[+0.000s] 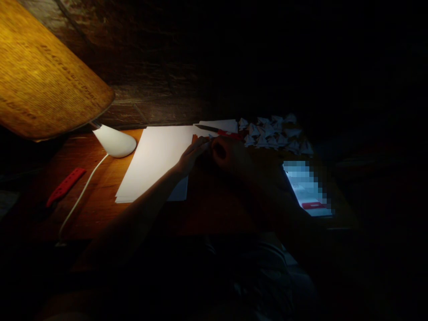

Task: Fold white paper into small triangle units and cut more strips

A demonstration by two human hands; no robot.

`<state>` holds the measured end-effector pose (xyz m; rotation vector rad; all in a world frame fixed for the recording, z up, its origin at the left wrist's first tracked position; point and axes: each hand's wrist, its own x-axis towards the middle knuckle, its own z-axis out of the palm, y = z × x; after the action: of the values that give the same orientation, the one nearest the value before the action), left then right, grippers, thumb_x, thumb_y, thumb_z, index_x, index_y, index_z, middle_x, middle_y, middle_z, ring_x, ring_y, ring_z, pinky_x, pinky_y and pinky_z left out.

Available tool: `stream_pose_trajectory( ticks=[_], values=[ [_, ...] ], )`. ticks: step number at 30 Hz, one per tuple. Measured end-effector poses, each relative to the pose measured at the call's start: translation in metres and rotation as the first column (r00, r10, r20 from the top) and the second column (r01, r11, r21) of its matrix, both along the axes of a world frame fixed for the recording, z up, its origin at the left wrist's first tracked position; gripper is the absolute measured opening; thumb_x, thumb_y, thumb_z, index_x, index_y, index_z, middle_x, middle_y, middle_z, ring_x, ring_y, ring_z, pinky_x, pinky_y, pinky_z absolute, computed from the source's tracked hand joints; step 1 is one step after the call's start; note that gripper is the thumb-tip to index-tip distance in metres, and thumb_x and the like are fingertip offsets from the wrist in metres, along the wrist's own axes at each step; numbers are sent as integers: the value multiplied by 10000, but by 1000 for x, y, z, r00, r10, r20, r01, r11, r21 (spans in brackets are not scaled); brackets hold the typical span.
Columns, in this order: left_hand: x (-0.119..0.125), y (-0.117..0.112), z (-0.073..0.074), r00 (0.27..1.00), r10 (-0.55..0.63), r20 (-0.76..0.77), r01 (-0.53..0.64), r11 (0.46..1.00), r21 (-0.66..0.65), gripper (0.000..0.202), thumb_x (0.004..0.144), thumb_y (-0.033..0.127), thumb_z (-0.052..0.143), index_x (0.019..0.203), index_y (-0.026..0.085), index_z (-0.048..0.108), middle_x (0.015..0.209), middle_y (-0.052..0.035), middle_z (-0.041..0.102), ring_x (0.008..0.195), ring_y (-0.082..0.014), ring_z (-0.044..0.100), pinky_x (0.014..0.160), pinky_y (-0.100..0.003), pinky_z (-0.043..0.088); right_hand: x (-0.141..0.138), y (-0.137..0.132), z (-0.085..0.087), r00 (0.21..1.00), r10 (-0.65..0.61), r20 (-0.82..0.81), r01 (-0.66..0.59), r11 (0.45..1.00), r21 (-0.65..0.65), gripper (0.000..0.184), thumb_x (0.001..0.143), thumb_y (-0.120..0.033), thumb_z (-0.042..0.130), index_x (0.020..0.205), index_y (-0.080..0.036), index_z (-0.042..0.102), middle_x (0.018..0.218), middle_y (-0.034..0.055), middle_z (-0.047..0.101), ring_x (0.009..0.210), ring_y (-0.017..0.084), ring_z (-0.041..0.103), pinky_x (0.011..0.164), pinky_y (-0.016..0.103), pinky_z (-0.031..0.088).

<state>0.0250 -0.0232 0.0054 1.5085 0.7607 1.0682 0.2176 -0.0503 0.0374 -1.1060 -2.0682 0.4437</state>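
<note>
My left hand [193, 154] and my right hand [229, 152] meet over the middle of the wooden table. Between their closed fingers is a small piece of paper [210, 139], mostly hidden and dim. A stack of white paper sheets [155, 160] lies beside and partly under my left forearm. Just beyond the hands rests a knife [205, 128] with a dark blade and red handle, on more white paper [225, 123]. To the right of my right hand sit several small folded paper pieces [267, 130], grouped near the back.
A lamp with a yellow shade [50, 76] and white base [117, 142] stands at the left, its white cord [82, 191] running forward. Near it lies a red power strip [67, 183]. A lit phone [306, 189] lies on the table [214, 209] at the right. Surroundings are very dark.
</note>
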Motion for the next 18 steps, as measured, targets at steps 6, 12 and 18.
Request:
stream_pose_trajectory(
  ticks=[6,12,18],
  values=[
    [0,1,-3,1000,2,-10,-2,1000,11,411,904,600,717,1055,219,677,1044,-66,674,1102,-272,628,1074,-424,491,-1,-1,0,1000,6,18,-6,1000,4,79,904,-161,603,942,-222,636,1024,90,755,924,248,672,838,376,481],
    [0,0,-3,999,-14,-41,16,999,45,453,910,613,710,1101,202,700,1104,-88,711,1172,-301,639,1108,-438,490,-1,-2,-2,998,-14,61,14,1000,-2,46,911,-200,627,944,-221,650,990,81,766,886,236,668,815,363,472],
    [1,0,-8,999,5,-39,-2,997,75,442,918,546,699,1200,205,692,1179,-98,731,1264,-323,628,1146,-442,487,-5,-5,-2,992,-79,100,77,997,19,34,930,-212,622,946,-213,652,962,93,760,851,240,644,797,370,449]
  ],
)
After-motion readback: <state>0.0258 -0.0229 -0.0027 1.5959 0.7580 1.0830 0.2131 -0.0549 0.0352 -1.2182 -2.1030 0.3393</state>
